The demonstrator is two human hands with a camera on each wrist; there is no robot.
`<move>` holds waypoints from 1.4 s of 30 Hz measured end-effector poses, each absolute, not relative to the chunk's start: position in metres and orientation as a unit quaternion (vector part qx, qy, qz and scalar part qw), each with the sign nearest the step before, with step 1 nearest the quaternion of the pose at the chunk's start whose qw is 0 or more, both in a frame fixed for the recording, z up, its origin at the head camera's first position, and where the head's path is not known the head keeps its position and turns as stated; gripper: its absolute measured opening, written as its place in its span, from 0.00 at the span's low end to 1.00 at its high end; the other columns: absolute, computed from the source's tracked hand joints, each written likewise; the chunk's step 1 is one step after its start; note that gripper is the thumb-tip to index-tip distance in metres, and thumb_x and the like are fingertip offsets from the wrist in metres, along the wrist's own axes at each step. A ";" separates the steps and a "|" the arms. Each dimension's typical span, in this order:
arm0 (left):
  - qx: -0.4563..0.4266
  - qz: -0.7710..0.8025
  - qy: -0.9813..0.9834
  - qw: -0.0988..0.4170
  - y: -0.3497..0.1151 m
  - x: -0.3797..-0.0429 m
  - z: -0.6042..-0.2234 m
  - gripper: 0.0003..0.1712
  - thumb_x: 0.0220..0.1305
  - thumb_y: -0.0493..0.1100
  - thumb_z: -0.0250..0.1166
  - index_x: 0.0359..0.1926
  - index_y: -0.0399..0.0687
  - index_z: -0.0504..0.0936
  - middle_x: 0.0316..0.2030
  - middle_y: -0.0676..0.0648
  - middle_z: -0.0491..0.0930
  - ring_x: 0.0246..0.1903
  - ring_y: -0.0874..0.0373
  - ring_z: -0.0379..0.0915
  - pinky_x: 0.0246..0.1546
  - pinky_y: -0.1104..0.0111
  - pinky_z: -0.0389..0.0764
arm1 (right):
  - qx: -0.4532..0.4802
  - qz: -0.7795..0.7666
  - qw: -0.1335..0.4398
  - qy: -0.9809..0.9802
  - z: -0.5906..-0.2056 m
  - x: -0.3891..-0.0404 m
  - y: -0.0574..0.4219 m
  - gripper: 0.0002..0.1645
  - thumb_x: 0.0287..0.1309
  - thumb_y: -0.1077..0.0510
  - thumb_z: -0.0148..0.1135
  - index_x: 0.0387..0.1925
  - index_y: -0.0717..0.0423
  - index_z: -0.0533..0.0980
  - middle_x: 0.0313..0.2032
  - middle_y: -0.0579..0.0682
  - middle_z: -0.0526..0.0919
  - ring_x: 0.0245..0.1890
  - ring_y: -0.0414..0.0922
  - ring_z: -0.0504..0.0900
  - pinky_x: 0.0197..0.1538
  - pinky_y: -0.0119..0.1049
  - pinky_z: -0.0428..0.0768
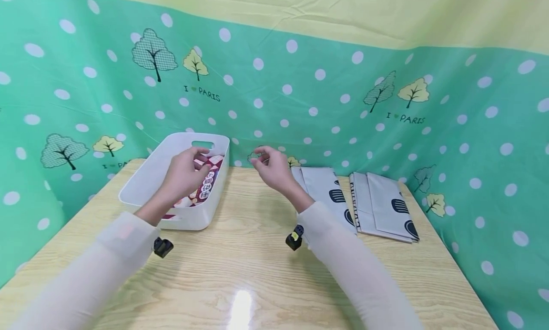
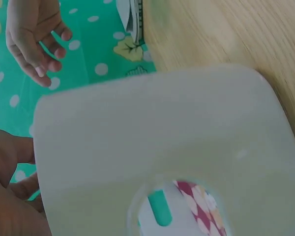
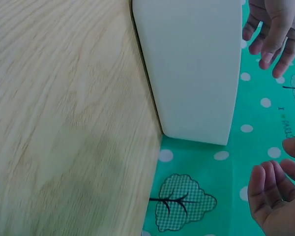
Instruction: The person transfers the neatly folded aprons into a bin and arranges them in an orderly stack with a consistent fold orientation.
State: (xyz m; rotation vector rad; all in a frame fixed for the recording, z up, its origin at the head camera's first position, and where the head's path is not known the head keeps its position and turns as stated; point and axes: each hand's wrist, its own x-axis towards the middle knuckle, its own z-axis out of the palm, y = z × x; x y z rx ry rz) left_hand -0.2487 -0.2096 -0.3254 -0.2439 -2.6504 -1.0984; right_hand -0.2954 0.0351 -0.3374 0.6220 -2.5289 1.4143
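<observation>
My left hand [image 1: 184, 175] hovers over the white plastic bin [image 1: 219, 191], its fingers loosely bent with nothing between them. Inside the bin lies a maroon and white patterned item [image 1: 208, 183] with printed characters, partly covered by the hand in the head view. To the right of the bin, my right hand [image 1: 276, 170] is raised above the table, fingers relaxed and holding nothing. In the left wrist view, the bin's end wall [image 2: 137, 118] with its oval handle hole fills the foreground. The right wrist view shows both hands apart, beyond the bin's side wall [image 3: 191, 69].
Two folded grey cloths with dark utensil prints, a nearer one [image 1: 321, 189] beside my right forearm and another [image 1: 383, 208] farther right, lie on the wooden table [image 1: 240, 253]. A green dotted curtain [image 1: 274, 91] hangs behind and along both sides.
</observation>
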 end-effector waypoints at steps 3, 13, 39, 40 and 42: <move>-0.090 -0.380 -0.911 0.134 -0.200 -0.247 -0.325 0.25 0.71 0.36 0.60 0.67 0.36 0.72 0.53 0.34 0.79 0.47 0.42 0.79 0.46 0.52 0.84 | 0.213 0.467 0.098 -0.852 -0.335 -0.294 0.045 0.19 0.72 0.56 0.60 0.60 0.59 0.78 0.40 0.51 0.83 0.38 0.45 0.81 0.39 0.38 0.81; -0.139 -0.379 -0.909 0.107 -0.170 -0.243 -0.332 0.23 0.71 0.38 0.62 0.64 0.37 0.76 0.51 0.38 0.80 0.46 0.46 0.80 0.45 0.54 0.85 | 0.204 0.460 0.097 -0.859 -0.341 -0.289 0.086 0.21 0.72 0.56 0.61 0.62 0.57 0.77 0.43 0.52 0.83 0.41 0.48 0.81 0.40 0.40 0.82; -0.187 -0.405 -0.893 0.064 -0.095 -0.250 -0.360 0.23 0.69 0.39 0.65 0.63 0.39 0.77 0.50 0.41 0.81 0.44 0.48 0.81 0.45 0.58 0.84 | 0.153 0.421 0.101 -0.888 -0.355 -0.268 0.195 0.24 0.73 0.51 0.61 0.65 0.57 0.75 0.48 0.57 0.84 0.48 0.55 0.82 0.43 0.47 0.82; -0.188 -0.406 -0.892 0.060 -0.092 -0.250 -0.361 0.23 0.69 0.40 0.65 0.63 0.39 0.76 0.50 0.40 0.81 0.44 0.48 0.81 0.45 0.58 0.84 | 0.150 0.419 0.100 -0.890 -0.356 -0.267 0.200 0.24 0.73 0.51 0.61 0.65 0.56 0.75 0.48 0.57 0.84 0.48 0.54 0.82 0.44 0.47 0.82; -0.187 -0.407 -0.893 0.053 -0.088 -0.251 -0.363 0.23 0.70 0.40 0.65 0.63 0.40 0.77 0.51 0.40 0.81 0.44 0.49 0.81 0.44 0.58 0.84 | 0.148 0.414 0.098 -0.893 -0.358 -0.267 0.207 0.24 0.73 0.50 0.60 0.64 0.56 0.75 0.48 0.57 0.84 0.48 0.55 0.82 0.45 0.48 0.82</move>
